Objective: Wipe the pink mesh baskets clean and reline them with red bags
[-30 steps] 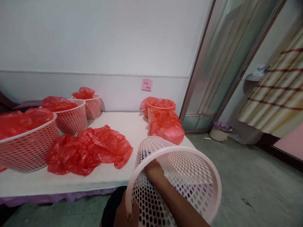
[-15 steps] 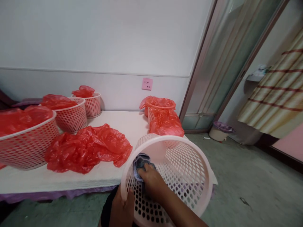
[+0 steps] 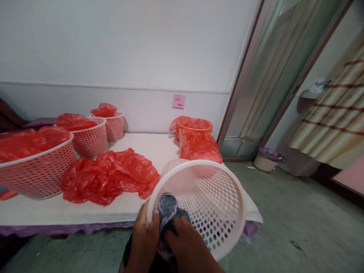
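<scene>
A pale pink plastic lattice basket (image 3: 241,204) is tipped toward me, its mouth facing me. My left hand (image 3: 143,235) is closed round the left part of its rim, thumb on the inside. My right hand (image 3: 184,239) reaches into the mouth with curled fingers on a dark grey cloth (image 3: 168,204) with pale purple edging. The cloth is bunched against the inner left wall, close to my left thumb. My right hand hides its lower part.
A crumpled red plastic bag (image 3: 110,176) lies on the white-covered bench (image 3: 142,142). To the left stand baskets (image 3: 89,142) with red bags inside. Behind my basket are another basket and red bags (image 3: 201,148). A small bin (image 3: 265,161) stands by the glass door.
My right hand and the cloth have moved down and nearer to my left hand at the rim. The basket has shifted slightly left. My view has turned a little.
</scene>
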Motion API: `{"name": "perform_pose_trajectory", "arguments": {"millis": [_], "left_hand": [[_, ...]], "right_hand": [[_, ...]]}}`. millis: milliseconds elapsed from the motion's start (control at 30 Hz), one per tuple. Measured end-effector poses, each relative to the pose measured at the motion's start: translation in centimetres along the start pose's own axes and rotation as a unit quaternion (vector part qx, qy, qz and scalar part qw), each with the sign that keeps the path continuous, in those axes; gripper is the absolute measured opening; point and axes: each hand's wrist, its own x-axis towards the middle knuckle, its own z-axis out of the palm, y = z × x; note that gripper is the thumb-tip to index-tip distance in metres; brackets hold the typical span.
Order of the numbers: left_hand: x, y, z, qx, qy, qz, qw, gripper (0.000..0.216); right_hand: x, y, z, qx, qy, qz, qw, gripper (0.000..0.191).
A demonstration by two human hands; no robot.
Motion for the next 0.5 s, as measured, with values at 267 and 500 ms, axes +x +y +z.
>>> {"name": "perform_pose_trajectory", "arguments": {"millis": [267, 500], "left_hand": [[3.9, 3.0, -2.3, 0.018, 0.002, 0.109, 0.994, 0.025], [6.0, 5.3, -3.0, 0.02, -0.031, 0.106, 0.994, 0.024]], "right_hand": [[-1.4, 4.0, 0.3, -0.141, -0.021, 0.041, 0.989, 0.009], [-2.1, 1.0, 4.8, -0.089, 0.101, -0.007, 0.991, 0.006]]}}
